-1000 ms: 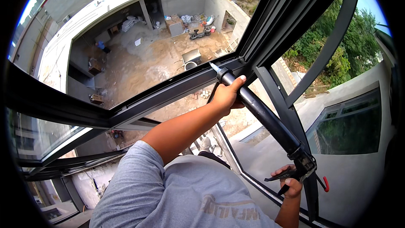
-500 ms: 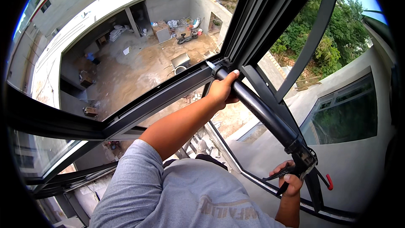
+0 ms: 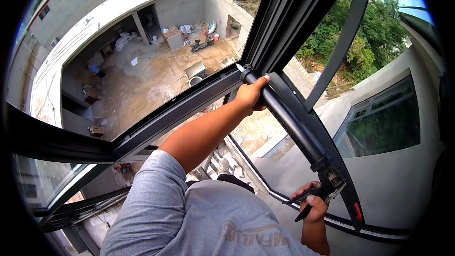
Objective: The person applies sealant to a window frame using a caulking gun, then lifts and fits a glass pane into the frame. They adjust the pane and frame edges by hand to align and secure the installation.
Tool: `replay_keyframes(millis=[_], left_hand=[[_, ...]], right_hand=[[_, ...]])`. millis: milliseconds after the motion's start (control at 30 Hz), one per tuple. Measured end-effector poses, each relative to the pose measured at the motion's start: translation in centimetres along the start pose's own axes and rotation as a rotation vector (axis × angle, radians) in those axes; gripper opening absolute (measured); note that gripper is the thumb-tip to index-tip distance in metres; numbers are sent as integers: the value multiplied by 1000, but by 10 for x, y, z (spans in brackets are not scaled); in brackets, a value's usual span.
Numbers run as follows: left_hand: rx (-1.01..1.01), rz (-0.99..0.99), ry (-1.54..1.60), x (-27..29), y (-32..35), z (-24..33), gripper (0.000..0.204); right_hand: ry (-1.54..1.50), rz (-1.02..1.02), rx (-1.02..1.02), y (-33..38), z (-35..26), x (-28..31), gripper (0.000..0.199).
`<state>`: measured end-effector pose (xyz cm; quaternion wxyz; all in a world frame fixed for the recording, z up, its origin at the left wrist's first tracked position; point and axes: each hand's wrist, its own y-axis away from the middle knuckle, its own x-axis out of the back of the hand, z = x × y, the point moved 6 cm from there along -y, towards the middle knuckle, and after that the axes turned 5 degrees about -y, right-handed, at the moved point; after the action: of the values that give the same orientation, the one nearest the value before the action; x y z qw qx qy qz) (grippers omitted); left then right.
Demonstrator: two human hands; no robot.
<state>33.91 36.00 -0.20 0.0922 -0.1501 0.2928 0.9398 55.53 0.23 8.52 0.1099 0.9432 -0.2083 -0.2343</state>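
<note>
A long black caulking gun (image 3: 295, 125) runs slantwise from the upper middle down to the lower right. My left hand (image 3: 251, 96) is wrapped round the front of its barrel, just behind the nozzle. The pale nozzle tip (image 3: 240, 68) is at the corner of the dark window frame (image 3: 189, 102), touching it or very close. Around the handle and trigger at the rear end, my right hand (image 3: 313, 204) is closed. Part of its fingers is hidden behind the handle.
Dark frame bars (image 3: 289, 23) rise on the right of the corner. A red-ended handle (image 3: 357, 211) sits on the lower right bar. Far below lies a yard with a wheelbarrow (image 3: 195, 72), a parked scooter (image 3: 202, 44) and a person (image 3: 97, 70). A grey wall with a window (image 3: 379, 123) stands right.
The gun's rear end and my right hand have swung left and slightly down. The nozzle tip has shifted a little along the frame corner. The whole view has moved slightly.
</note>
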Motion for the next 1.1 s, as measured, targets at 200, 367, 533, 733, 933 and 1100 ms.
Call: replay_keyframes(millis=[200, 367, 533, 733, 933, 1100], left_hand=[[18, -36, -12, 1, -10, -1, 55], [22, -57, -26, -1, -15, 1, 54], [25, -89, -14, -2, -14, 3, 52], [16, -89, 11, -7, -14, 9, 47], [-19, -161, 71, -12, -18, 17, 41], [-37, -246, 255, -25, -24, 17, 40]], right_hand=[[44, 12, 18, 16, 5, -24, 43], [59, 26, -7, 21, 4, -35, 42], [82, -2, 22, 22, 6, -38, 48], [128, -182, -78, 25, -4, -36, 85], [-282, -515, -201, 31, -1, -37, 114], [-159, -517, 12, 22, 3, -11, 82]])
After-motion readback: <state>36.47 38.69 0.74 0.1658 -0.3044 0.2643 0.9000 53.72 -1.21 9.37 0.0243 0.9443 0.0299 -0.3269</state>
